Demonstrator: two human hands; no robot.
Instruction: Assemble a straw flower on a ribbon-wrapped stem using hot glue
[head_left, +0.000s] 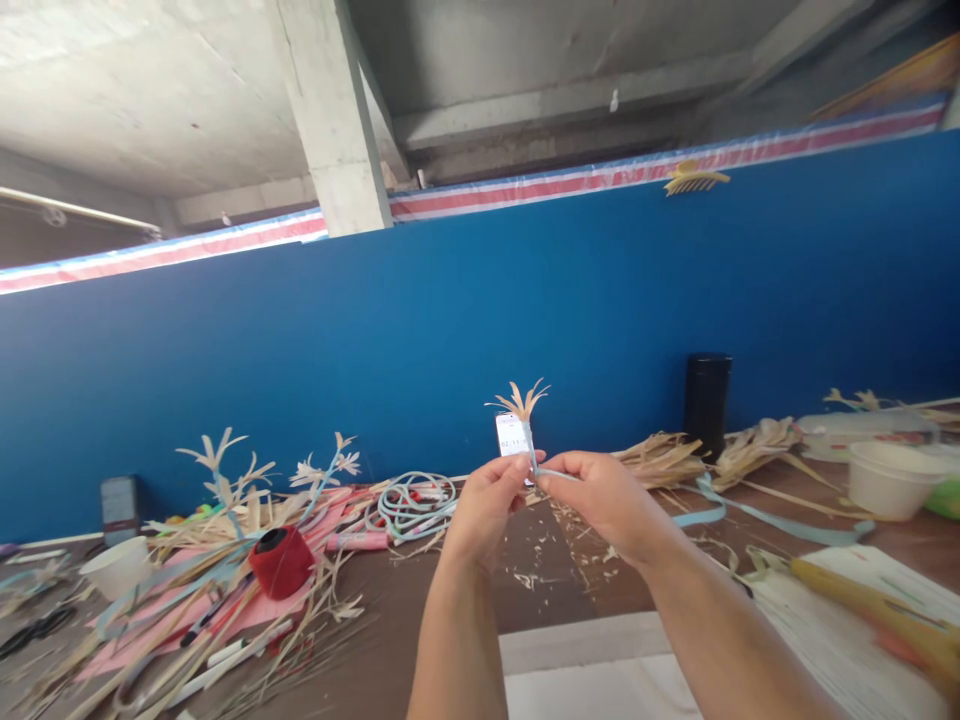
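Note:
A straw-coloured craft flower with thin spread petals stands upright in front of me. Its stem is covered in light blue. My left hand pinches the lower stem between thumb and fingers. To its right, my right hand is closed on a light blue tape that meets the stem near the fingertips. More light blue tape lies on the table beyond my right forearm; whether it is the same length is hidden. A phone showing a timer stands just behind the flower.
Left lie finished-looking flowers, a red spool, coiled light blue cord, pens and a white cup. Right are dried husks, a black cylinder, a white bowl and papers. A blue partition rises behind.

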